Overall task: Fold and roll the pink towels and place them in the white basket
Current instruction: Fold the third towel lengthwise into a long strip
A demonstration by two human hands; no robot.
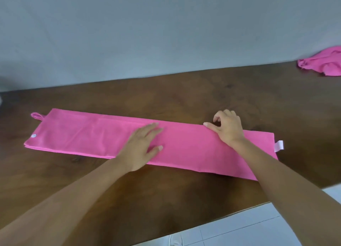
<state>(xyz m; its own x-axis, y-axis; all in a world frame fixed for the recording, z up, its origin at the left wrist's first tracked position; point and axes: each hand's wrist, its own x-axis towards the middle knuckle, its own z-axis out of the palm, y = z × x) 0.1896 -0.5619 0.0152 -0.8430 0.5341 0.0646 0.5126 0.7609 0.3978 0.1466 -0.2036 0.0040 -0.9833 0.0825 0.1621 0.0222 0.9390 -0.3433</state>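
A pink towel [184, 144] lies folded into a long narrow strip across the brown wooden desk [203, 94], and both hands are on it. The left hand [142, 148] lies flat on the middle of the strip, its fingers [153, 127] straight and released, pressing the cloth down, with the thumb spread toward the near edge. The right hand [228, 128] sits at the strip's far edge. Its thumb lies along that edge, pointing toward the left fingertips, and its fingers [218, 116] curl down just beyond the edge. Whether they pinch the cloth or only rest there cannot be told.

Well left of the left fingers, the strip's end carries a small pink loop [36, 115] and a white snap [34, 135]. Right of the right fingers, past the wrist, a white label [278, 145] sticks out from the other end. Far to the right of the right fingers, a second pink towel [324, 63] lies crumpled at the back of the desk against the grey wall [147, 33]. White floor tiles [258, 227] show below the desk's near edge.
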